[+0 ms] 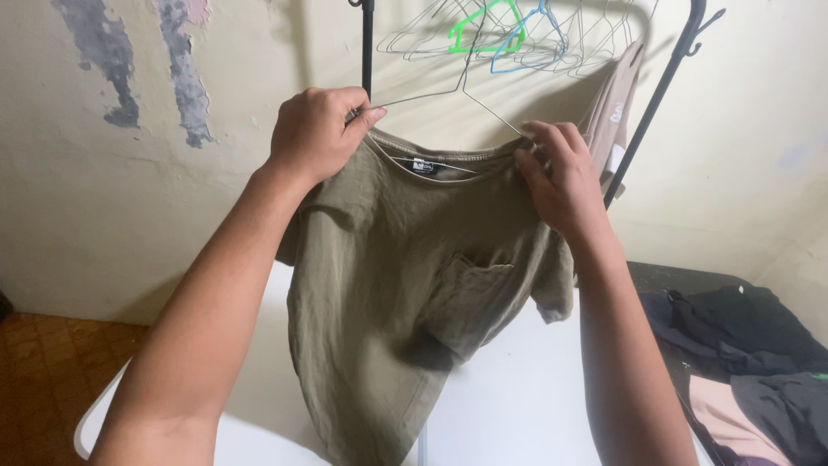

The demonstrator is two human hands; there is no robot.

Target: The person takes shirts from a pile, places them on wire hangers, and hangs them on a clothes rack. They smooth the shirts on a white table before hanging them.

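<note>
Both hands hold the olive T-shirt up by its neckline, the left hand pinching shoulder and wire hanger together, the right hand gripping the opposite shoulder, so the body hangs below them over the white table.

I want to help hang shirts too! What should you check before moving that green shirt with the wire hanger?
1. Left hand grips the wire hanger and the shirt shoulder: ok.
2. Right hand pinches the other shoulder of the olive shirt: ok.
3. Hanger fully inside the collar: not ok, one wire arm lies outside the neck.
4. Shirt hem clear of the white table: cannot tell.
5. Room on the rack among the empty hangers: ok.
</note>
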